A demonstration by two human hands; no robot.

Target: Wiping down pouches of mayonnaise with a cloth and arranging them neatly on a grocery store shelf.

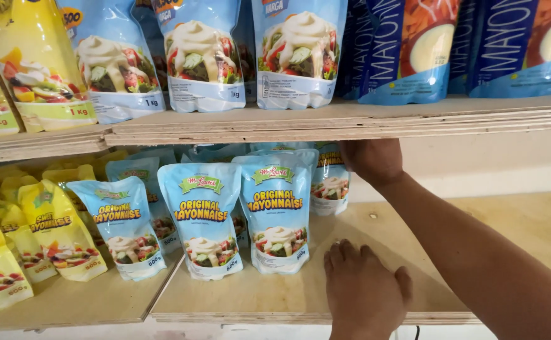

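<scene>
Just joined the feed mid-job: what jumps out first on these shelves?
Rows of light blue stand-up sauce pouches fill the lower plywood shelf, with yellow pouches to their left. The right hand reaches deep to the back pouch under the upper shelf; whether it grips is hidden. The left hand rests flat on the bare shelf board in front.

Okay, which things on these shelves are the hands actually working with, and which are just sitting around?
In hand:
right hand, reaching to the rear light blue pouch
left hand, flat on the lower shelf

Just sitting:
front blue pouches
yellow pouches
upper shelf pouches
</scene>
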